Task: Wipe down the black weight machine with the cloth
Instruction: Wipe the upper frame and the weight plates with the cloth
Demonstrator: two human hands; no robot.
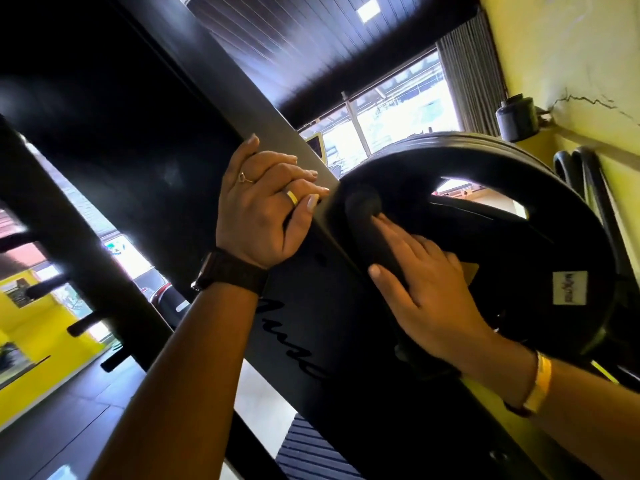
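View from a head-worn camera, tilted sharply, close to a black weight machine (166, 133) whose broad black upright runs diagonally across the picture from upper left to lower right. The left hand (263, 209), wearing 2 rings and a dark watch (232, 275), is clamped on the edge of that upright, fingers curled over it and thumb behind, apparently steadying the person. The right hand (426, 299), with a yellow wristband (542, 386), lies flat with fingers straight and together against the face of a black weight plate (554, 244) loaded on the machine, its fingertips just beside the round black peg (362, 204) at the plate's centre. The cloth cannot be made out for certain: a small yellowish scrap (469, 270) peeks out past the fingers and may be part of it, pressed under the palm. A white label (569, 287) sits on the plate to the right of the hand. Behind are bright windows (398, 109) and a yellow wall (571, 64). The step in hand looks like wiping the plate and peg area, with the task seemingly under way rather than finished, since most of the upright lies outside the hand's reach here. The next move probably calls for firm, flat pressure swept around the peg and across the plate, while the left hand holds on for balance.
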